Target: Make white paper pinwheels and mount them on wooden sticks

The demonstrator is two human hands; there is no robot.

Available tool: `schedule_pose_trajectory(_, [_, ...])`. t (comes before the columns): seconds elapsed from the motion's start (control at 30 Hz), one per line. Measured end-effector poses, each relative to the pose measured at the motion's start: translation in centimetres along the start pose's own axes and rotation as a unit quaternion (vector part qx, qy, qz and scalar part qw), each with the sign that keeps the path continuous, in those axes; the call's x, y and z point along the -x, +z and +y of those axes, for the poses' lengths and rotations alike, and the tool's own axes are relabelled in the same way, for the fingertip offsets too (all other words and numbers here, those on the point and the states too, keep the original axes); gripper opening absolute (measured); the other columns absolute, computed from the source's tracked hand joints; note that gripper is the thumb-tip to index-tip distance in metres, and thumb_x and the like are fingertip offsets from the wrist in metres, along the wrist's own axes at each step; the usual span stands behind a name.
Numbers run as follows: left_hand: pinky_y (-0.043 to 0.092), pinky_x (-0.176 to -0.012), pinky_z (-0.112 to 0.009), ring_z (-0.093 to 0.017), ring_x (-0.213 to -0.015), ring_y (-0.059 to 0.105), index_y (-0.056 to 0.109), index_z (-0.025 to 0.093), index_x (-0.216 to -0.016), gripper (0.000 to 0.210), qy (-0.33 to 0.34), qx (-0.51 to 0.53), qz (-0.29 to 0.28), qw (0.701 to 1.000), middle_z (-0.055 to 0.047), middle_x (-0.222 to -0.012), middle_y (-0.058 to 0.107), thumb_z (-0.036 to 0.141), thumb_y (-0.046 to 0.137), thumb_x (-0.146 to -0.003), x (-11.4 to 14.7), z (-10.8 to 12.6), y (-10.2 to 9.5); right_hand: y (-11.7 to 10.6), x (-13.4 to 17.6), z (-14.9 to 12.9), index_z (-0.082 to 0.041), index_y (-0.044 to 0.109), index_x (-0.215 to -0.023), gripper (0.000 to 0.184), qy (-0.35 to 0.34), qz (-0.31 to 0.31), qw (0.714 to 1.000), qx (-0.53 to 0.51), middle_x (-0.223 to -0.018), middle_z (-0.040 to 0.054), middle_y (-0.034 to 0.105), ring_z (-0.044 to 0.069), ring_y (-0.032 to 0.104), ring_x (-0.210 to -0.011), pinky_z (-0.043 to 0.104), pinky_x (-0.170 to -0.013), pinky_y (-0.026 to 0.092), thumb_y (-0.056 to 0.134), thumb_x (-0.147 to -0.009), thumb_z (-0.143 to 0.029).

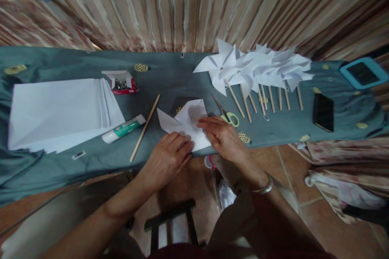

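Note:
A white paper pinwheel [194, 119], partly folded, lies near the table's front edge with one pointed blade sticking out to the left. My left hand [170, 151] is closed on its lower left part, fingers curled and pressed together. On its right side rests my right hand [225, 137], fingers stretched out across the paper. The fingers hide part of the folds. Scissors [227, 116] with pale green handles lie just beyond my right hand. A bare wooden stick [145, 127] lies to the left of the pinwheel, beside a glue stick [124, 128].
A stack of white paper [56, 109] covers the table's left side. Behind the glue stick stands an open red box [123, 85] of small metal pieces. Finished pinwheels [231, 66] on sticks overlap at the back right. A phone [323, 112] and a blue-framed device [364, 73] lie far right.

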State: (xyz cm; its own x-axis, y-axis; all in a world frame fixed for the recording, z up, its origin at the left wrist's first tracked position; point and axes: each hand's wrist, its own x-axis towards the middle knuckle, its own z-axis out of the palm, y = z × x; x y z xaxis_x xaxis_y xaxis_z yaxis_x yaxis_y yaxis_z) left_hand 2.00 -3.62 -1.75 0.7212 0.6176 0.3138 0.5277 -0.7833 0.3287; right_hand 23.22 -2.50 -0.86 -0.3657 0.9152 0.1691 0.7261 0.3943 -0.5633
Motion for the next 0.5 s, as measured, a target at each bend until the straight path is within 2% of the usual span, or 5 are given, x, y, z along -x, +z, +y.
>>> schedule_pose_trajectory(0.2, [0.053,-0.070,-0.035,-0.022,-0.083,0.063,0.064,0.012,-0.102,0.016,0.019,-0.019,0.038,0.999,-0.009,-0.095,0.070,0.013,0.053,-0.090,0.4,-0.5,-0.2,-0.3,0.3,0.5,-0.017,0.069,-0.111,0.040,0.019,-0.020,0.999,-0.029,-0.120,0.0105,0.068,0.021,0.062,-0.115,0.044,-0.101,0.048,0.041,-0.085,-0.005])
schedule_pose_trajectory(0.37, [0.058,-0.071,-0.035,-0.020,-0.081,0.065,0.062,0.007,-0.106,0.019,-0.001,-0.016,0.039,0.999,-0.011,-0.093,0.070,0.009,0.052,-0.090,1.0,-0.6,-0.4,-0.8,0.5,1.2,-0.020,0.068,-0.111,0.043,0.067,-0.039,0.988,-0.132,-0.121,0.0074,0.068,0.017,0.061,-0.117,0.039,-0.103,0.048,0.040,-0.082,-0.004])
schedule_pose_trajectory(0.5, [0.059,-0.070,-0.035,-0.021,-0.079,0.065,0.062,0.006,-0.107,0.021,-0.009,-0.016,0.041,0.999,-0.011,-0.091,0.070,0.008,0.053,-0.089,1.2,-0.7,-0.4,-1.3,0.4,1.2,-0.020,0.068,-0.112,0.039,0.104,-0.072,0.969,-0.212,-0.130,0.0074,0.064,0.018,0.061,-0.118,0.036,-0.099,0.050,0.051,-0.078,-0.009])
